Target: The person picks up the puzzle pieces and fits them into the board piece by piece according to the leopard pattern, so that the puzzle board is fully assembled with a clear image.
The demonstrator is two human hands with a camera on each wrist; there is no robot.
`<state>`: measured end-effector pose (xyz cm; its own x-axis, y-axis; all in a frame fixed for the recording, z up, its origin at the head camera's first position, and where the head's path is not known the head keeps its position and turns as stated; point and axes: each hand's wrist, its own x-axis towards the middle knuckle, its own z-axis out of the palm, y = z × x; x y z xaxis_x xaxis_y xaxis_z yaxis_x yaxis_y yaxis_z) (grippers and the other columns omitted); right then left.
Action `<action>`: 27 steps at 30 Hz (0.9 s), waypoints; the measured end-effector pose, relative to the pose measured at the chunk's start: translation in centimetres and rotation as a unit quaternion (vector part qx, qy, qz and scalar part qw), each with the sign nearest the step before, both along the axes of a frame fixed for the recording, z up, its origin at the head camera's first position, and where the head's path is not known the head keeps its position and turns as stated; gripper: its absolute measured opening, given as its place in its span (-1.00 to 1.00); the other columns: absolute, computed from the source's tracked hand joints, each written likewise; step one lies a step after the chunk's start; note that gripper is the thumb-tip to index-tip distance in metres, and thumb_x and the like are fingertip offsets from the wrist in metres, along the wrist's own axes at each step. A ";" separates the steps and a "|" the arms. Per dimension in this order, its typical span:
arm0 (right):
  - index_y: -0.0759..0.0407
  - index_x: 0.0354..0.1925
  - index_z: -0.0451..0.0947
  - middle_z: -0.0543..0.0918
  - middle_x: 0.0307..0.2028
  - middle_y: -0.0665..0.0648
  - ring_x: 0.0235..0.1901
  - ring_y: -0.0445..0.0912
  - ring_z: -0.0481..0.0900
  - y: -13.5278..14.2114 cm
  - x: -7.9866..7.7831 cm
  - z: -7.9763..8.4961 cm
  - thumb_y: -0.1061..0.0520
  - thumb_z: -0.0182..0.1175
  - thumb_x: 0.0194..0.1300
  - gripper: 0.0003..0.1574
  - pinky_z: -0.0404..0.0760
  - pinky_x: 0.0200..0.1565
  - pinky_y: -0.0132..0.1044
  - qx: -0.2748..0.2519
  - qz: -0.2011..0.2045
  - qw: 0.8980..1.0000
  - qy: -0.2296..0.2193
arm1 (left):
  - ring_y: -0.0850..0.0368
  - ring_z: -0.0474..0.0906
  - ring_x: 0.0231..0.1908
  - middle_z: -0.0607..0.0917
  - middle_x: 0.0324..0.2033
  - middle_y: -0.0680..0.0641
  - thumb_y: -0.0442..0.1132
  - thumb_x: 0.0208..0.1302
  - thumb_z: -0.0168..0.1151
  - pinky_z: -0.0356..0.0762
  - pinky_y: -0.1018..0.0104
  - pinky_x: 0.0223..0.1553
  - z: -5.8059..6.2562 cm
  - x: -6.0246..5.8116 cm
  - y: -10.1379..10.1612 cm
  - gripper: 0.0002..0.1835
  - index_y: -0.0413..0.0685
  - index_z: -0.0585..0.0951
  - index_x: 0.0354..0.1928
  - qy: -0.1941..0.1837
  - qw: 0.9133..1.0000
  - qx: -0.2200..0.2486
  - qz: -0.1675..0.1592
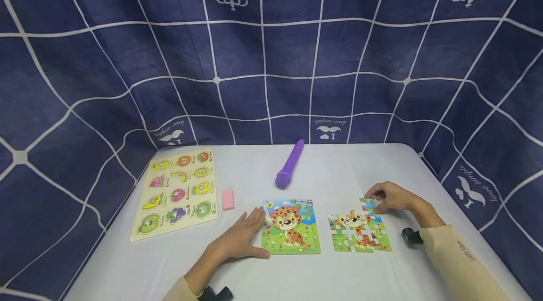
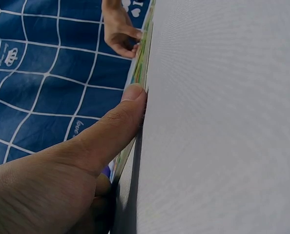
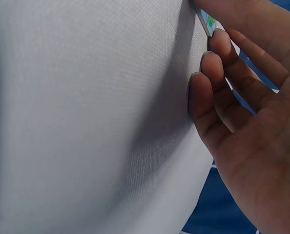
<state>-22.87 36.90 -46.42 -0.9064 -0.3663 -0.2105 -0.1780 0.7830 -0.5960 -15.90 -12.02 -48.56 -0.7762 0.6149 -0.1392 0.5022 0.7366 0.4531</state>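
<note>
A square picture board [image 1: 291, 230] with a spotted leopard cub lies mid-table. My left hand [image 1: 243, 237] rests flat along its left side, fingers straight, the thumb at the lower left edge; the left wrist view shows that thumb [image 2: 111, 126] against the board's rim. To the right lies a partly joined leopard jigsaw [image 1: 360, 237] with gaps between some pieces. At its upper right my right hand [image 1: 392, 197] pinches a blue-green puzzle piece [image 1: 368, 204] between thumb and fingers. In the right wrist view a corner of that piece [image 3: 208, 22] shows under the thumb, the other fingertips touching the white cloth.
A wooden fruit peg puzzle board [image 1: 176, 192] lies at the left. Next to it is a pink eraser-like block [image 1: 228, 200]. A purple toy microphone [image 1: 290, 164] lies behind the picture board. A dark blue checked curtain [image 1: 288, 51] surrounds the white table [image 1: 339, 164].
</note>
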 end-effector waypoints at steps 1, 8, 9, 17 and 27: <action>0.20 -0.11 0.66 0.62 -0.26 0.03 -0.28 -0.15 0.40 0.0 0.0 0.0 0.18 0.54 -0.19 -0.44 0.44 -0.28 -0.44 0.001 0.000 1.000 0.002 | -0.12 -0.08 0.53 0.03 0.52 -0.22 0.41 -0.07 0.33 -0.11 -0.12 0.52 0.0 0.0 0.0 0.26 -0.26 0.07 0.49 -0.001 1.000 -0.001 0.000; 0.22 -0.13 0.67 0.60 -0.32 0.04 -0.33 -0.17 0.41 0.1 0.5 -0.1 0.15 0.54 -0.18 -0.46 0.45 -0.33 -0.44 -0.006 -0.012 1.000 0.015 | -0.09 -0.08 0.54 0.03 0.52 -0.19 0.43 -0.08 0.31 -0.12 -0.10 0.53 0.1 0.0 0.2 0.26 -0.23 0.07 0.50 -0.005 1.000 -0.008 0.003; 0.23 -0.13 0.67 0.59 -0.33 0.04 -0.33 -0.18 0.41 0.0 0.6 -0.1 0.15 0.54 -0.18 -0.46 0.45 -0.33 -0.45 -0.009 -0.015 1.000 0.016 | -0.10 -0.08 0.53 0.03 0.52 -0.19 0.43 -0.08 0.31 -0.12 -0.10 0.53 0.1 0.0 0.2 0.26 -0.23 0.07 0.50 -0.004 1.000 -0.008 0.003; 0.26 -0.14 0.66 0.61 -0.32 0.05 -0.34 -0.18 0.43 0.0 0.7 0.0 0.17 0.53 -0.17 -0.47 0.46 -0.33 -0.47 -0.011 -0.028 0.999 0.017 | -0.11 -0.08 0.53 0.03 0.52 -0.21 0.42 -0.07 0.32 -0.11 -0.12 0.52 0.1 0.1 0.1 0.26 -0.26 0.08 0.49 -0.003 1.000 -0.003 0.002; 0.28 -0.13 0.66 0.62 -0.33 0.07 -0.36 -0.21 0.45 0.2 0.8 0.5 0.13 0.53 -0.16 -0.45 0.50 -0.36 -0.47 -0.012 -0.030 0.999 0.023 | -0.08 -0.10 0.54 0.01 0.53 -0.17 0.46 -0.08 0.29 -0.13 -0.09 0.53 -0.3 -0.1 0.1 0.27 -0.23 0.06 0.50 -0.002 1.000 -0.009 0.005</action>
